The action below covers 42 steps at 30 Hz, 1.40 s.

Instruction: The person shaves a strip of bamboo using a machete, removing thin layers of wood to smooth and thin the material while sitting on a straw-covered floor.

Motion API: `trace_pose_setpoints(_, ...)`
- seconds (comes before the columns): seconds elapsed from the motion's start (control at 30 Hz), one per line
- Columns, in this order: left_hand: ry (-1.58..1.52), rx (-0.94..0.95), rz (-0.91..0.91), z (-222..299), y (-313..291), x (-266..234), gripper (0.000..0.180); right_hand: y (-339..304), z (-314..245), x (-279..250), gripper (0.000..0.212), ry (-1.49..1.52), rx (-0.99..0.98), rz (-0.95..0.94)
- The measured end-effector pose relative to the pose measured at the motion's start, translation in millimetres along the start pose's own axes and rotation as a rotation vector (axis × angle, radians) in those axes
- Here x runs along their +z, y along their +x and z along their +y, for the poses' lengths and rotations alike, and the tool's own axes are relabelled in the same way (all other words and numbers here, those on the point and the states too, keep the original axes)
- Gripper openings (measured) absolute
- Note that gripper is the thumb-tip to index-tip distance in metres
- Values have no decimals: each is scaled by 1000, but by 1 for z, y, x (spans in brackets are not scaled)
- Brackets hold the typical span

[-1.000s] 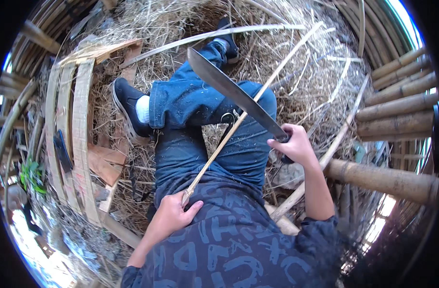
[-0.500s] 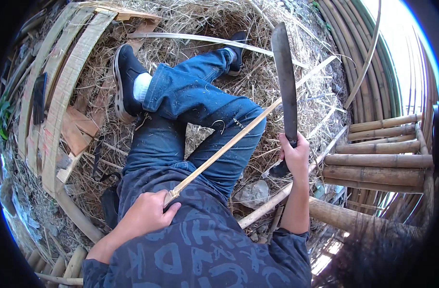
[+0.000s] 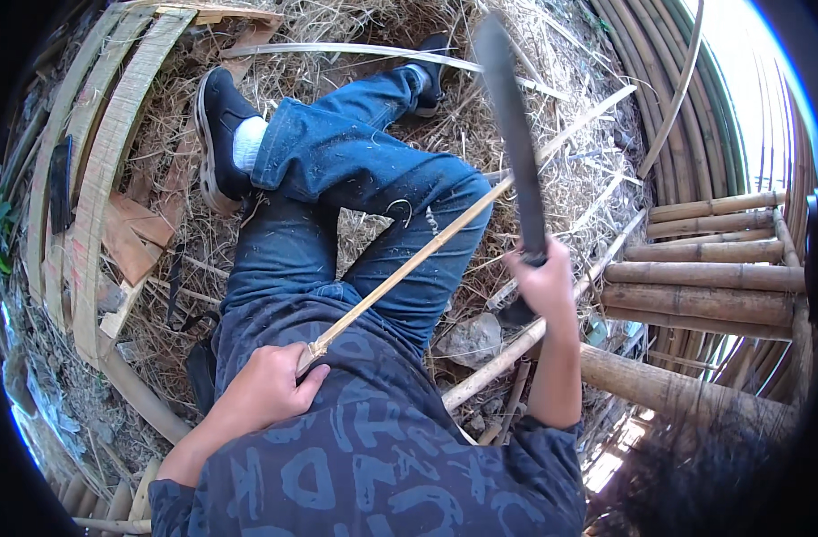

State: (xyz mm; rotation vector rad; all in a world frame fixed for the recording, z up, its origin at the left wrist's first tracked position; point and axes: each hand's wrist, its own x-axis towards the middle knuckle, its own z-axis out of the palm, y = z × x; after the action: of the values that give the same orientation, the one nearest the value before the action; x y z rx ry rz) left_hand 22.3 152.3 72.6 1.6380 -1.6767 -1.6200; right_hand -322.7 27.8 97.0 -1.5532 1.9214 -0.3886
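Note:
A long, pale bamboo strip (image 3: 415, 258) slants from my lap up and right across my knee, its far part reaching over the straw. My left hand (image 3: 270, 380) is closed round its near end, by my belly. In my right hand (image 3: 549, 279) is the dark handle of a machete (image 3: 514, 130). The broad, grey blade points away from me, its tip slightly blurred, and passes over the strip just right of my knee. Whether blade and strip touch, I cannot tell.
Shavings and straw (image 3: 498, 251) cover the ground around my legs. Flat wooden slats (image 3: 114, 179) stand at the left, with a dark phone (image 3: 61, 183) on them. A grey stone (image 3: 470, 340) lies right of my hip. Stacked bamboo poles (image 3: 704, 277) and a thick pole (image 3: 668, 385) are at the right.
The machete has tilted a little to the left, and its tip has moved up and left. My left hand keeps its hold on the bamboo strip. The whole view has shifted slightly.

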Motion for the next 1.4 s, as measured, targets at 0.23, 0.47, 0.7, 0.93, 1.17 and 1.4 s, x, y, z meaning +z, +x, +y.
trace_pose_setpoints(0.23, 5, 34, 29, -6, -2, 5, 28, -11, 27, 23, 16, 40, -44, 9)
trace_pose_setpoints(0.47, 55, 72, 6, -8, -3, 9, 26, -8, 38, 3, 19, 310, 164, -1)
trace_pose_setpoints(0.7, 21, -12, 22, -4, -4, 7, 25, -15, 33, -4, 25, 114, 205, -203)
trace_pose_setpoints(0.93, 23, -35, 6, -11, -5, 10, 24, -18, 49, 15, 22, 381, 232, -168)
trace_pose_setpoints(1.17, 8, -20, -6, -8, 3, 8, 24, -22, 49, 8, 24, 459, 230, -151)
trace_pose_setpoints(1.4, 7, -12, 3, -9, 2, 9, 26, -22, 51, 8, 26, 429, 282, -216)
